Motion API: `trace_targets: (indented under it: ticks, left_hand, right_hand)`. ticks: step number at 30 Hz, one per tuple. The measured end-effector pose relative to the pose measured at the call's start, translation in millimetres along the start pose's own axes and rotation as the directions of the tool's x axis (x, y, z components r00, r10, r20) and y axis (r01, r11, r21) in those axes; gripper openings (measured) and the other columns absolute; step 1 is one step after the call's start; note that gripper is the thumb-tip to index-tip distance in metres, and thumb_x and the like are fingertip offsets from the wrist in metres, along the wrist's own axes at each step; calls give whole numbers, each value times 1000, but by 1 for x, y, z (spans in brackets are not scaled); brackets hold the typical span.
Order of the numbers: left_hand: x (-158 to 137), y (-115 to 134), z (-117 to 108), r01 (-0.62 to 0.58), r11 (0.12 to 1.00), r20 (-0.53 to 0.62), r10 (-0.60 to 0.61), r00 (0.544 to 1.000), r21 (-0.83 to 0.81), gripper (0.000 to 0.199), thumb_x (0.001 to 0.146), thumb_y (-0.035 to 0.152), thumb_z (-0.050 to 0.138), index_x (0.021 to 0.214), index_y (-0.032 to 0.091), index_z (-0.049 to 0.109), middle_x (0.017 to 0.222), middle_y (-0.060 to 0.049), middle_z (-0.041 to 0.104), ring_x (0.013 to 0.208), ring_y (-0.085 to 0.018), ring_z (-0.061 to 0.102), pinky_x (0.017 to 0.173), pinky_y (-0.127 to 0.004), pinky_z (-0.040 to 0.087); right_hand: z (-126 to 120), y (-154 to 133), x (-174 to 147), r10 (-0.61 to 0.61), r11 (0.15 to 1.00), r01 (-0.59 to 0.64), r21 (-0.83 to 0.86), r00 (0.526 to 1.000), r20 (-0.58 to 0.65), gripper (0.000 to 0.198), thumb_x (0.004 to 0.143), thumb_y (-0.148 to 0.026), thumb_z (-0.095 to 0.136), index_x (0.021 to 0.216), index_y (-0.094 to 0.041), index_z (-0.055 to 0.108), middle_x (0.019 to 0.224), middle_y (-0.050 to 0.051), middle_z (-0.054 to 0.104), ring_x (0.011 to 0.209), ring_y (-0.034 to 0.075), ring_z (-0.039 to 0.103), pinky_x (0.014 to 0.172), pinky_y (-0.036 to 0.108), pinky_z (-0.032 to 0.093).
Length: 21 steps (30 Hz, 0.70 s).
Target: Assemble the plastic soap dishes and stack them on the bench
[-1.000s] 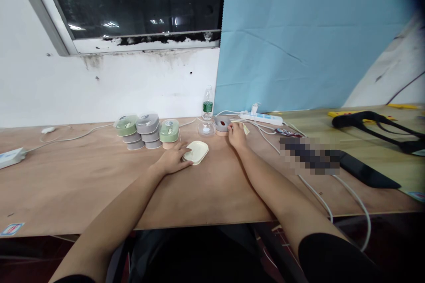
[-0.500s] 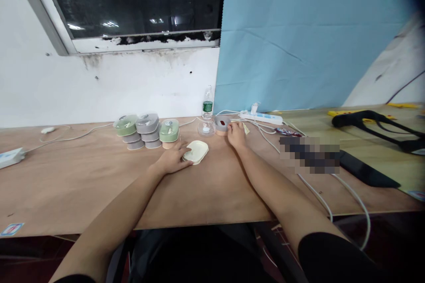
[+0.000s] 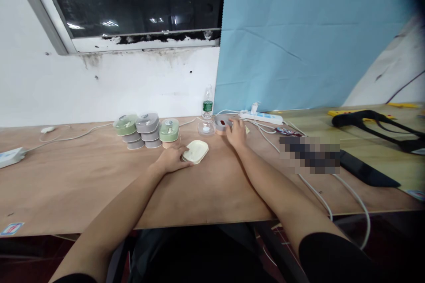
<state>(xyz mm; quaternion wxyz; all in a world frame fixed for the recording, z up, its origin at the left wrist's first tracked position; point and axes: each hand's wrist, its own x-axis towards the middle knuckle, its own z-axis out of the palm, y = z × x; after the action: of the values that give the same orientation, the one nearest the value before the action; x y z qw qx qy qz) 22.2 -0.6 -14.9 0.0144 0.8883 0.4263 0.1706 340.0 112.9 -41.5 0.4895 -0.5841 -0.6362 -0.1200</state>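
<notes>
My left hand (image 3: 171, 159) rests on the table, its thumb and fingers closed around the left edge of a shallow cream-coloured oval dish (image 3: 196, 152). At the right side of a grey-topped container with a peach-coloured base (image 3: 221, 125) is my right hand (image 3: 237, 133). Its thumb and fingers are apart; some fingertips are hard to make out. A dark red patch shows on that container's top. Just left of it lies a clear, round-edged plastic cover (image 3: 206, 128) with a pale disc in its middle.
Stacked green (image 3: 126, 125), grey (image 3: 148, 124) and green-and-peach (image 3: 169, 131) containers stand left of my hands. A water bottle (image 3: 207, 102) is by the wall. Power strips (image 3: 262, 117), white cables, a dark phone-like slab (image 3: 368, 170) and a black frame (image 3: 375, 126) occupy the right.
My right hand's fingers have gone from a pinch at the grey-topped container's side to a more spread pose, slightly higher. The left hand and cream dish stay in place.
</notes>
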Motion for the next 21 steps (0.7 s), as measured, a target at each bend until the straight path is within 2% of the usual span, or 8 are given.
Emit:
trace_targets:
  ticks: [2, 4, 8, 11, 15, 19, 21]
  left_hand:
    - [1, 1, -1, -4, 1000, -4, 4, 1000, -1, 53, 77, 62, 58, 108, 20, 63, 106, -8, 66, 101, -26, 61, 87, -38, 48]
    - [1, 2, -3, 3, 1000, -48, -3, 999, -7, 48, 78, 61, 58, 102, 21, 64, 100, -7, 67, 95, -25, 63, 82, -36, 50]
    - [0, 2, -3, 24, 1000, -233, -25, 972, -8, 43, 79, 56, 61, 105, 22, 62, 127, -10, 58, 104, -24, 62, 84, -36, 51]
    - [-2, 1, -3, -40, 999, -344, 46, 938, 25, 33, 83, 48, 60, 104, 22, 60, 141, -10, 46, 118, -24, 54, 89, -38, 51]
    - [-2, 0, -4, -177, 981, -395, 193, 898, 77, 25, 87, 42, 56, 99, 20, 58, 141, -14, 44, 121, -22, 53, 91, -35, 50]
    - [-1, 0, -6, -213, 967, -398, 251, 882, 139, 21, 88, 34, 55, 102, 20, 58, 142, -14, 44, 120, -23, 54, 92, -38, 50]
    - [0, -1, -6, -198, 968, -392, 244, 887, 153, 24, 88, 30, 55, 109, 20, 57, 144, -14, 41, 115, -24, 56, 92, -39, 50]
  right_hand:
    - [-4, -10, 0, -87, 996, 87, 32, 996, -23, 32, 85, -29, 49, 113, -14, 58, 112, 14, 54, 109, 28, 49, 97, 43, 40]
    - [-7, -22, -2, -186, 980, 186, 76, 983, -14, 31, 85, -27, 49, 112, -14, 58, 111, 14, 55, 108, 27, 50, 97, 42, 41]
    - [-12, -50, -10, -343, 924, 329, 194, 938, 43, 30, 89, -30, 47, 114, -16, 58, 111, 13, 57, 109, 26, 51, 97, 43, 42]
    - [-16, -68, -19, -411, 879, 364, 308, 906, 100, 36, 92, -37, 44, 120, -18, 55, 118, 12, 57, 110, 25, 53, 95, 42, 45]
    - [-18, -87, -31, -437, 854, 365, 370, 890, 132, 45, 92, -41, 43, 131, -19, 47, 126, 12, 55, 114, 26, 53, 95, 41, 46]
    - [-16, -90, -29, -408, 862, 362, 355, 911, 64, 43, 94, -36, 39, 134, -21, 45, 124, 11, 57, 114, 24, 53, 96, 40, 45]
    - [-15, -80, -20, -333, 889, 320, 327, 943, -15, 40, 94, -35, 37, 131, -20, 47, 118, 11, 58, 111, 24, 54, 96, 40, 45]
